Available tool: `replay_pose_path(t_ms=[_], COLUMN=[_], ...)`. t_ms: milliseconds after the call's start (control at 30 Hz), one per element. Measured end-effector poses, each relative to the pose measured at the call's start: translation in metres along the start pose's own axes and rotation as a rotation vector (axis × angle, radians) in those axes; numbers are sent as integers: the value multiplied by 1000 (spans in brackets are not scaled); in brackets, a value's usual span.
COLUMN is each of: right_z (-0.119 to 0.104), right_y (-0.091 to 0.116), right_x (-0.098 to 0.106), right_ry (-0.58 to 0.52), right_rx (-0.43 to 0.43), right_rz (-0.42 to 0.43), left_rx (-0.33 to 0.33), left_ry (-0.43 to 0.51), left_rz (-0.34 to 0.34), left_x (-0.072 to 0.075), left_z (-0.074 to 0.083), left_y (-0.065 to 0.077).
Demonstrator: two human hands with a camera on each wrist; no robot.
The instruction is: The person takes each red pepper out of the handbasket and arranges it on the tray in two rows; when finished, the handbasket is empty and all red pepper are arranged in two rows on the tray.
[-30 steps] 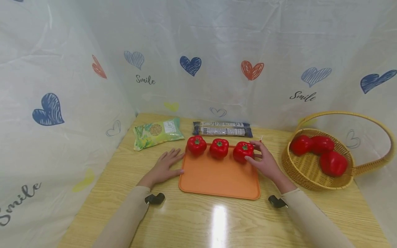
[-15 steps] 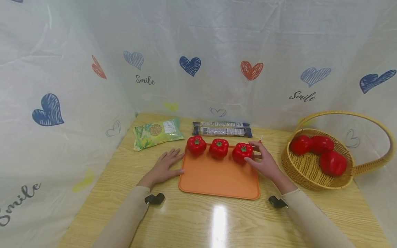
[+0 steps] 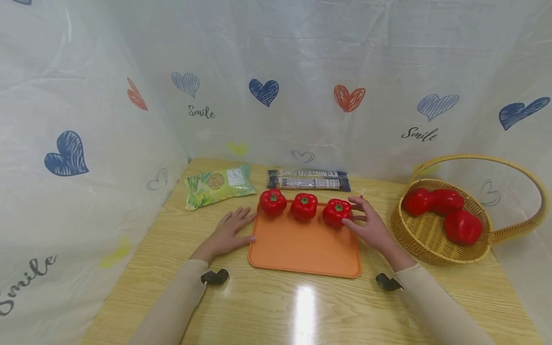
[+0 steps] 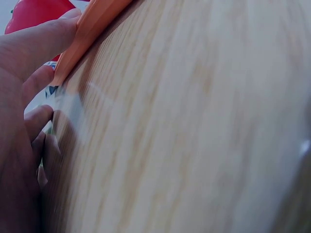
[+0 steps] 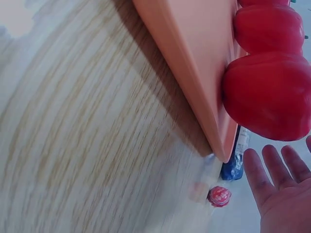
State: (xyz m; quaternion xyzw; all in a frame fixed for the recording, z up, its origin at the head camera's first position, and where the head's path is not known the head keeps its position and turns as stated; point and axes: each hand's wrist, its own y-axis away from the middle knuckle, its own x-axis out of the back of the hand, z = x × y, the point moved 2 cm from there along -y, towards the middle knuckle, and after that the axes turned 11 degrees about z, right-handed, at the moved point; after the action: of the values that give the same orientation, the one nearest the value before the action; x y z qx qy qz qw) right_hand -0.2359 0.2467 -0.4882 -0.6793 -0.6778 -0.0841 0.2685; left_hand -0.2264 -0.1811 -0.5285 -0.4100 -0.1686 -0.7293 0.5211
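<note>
Three red bell peppers stand in a row along the far side of an orange tray: the left pepper, the middle pepper and the right pepper. My right hand is beside the right pepper, fingers spread and loosely bent. In the right wrist view a gap shows between the fingers and that pepper. Flat at the tray's left edge lies my left hand, its thumb against the rim in the left wrist view.
A wicker basket with a tall handle holds three red items at the right. Behind the tray lie dark long packets; a green bag lies at the back left. A small red-and-white ball, seemingly on a white stick, sits beyond my right hand.
The right pepper has shifted very slightly left. My right hand has since drawn a little to the right, away from it. The left hand has stayed still.
</note>
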Motion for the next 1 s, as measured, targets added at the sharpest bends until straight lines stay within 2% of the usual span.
replay_pose_path(t_ms=[600,1000], right_z=[-4,-1], right_y=[11,19], right_x=[25,42], right_ry=[13,75], right_rx=[65,52], right_rz=[18,37], left_rx=[-3,-4], left_ry=[6,-6], left_rz=[4,13], left_x=[0,1], left_z=[1,0], left_y=[0,1])
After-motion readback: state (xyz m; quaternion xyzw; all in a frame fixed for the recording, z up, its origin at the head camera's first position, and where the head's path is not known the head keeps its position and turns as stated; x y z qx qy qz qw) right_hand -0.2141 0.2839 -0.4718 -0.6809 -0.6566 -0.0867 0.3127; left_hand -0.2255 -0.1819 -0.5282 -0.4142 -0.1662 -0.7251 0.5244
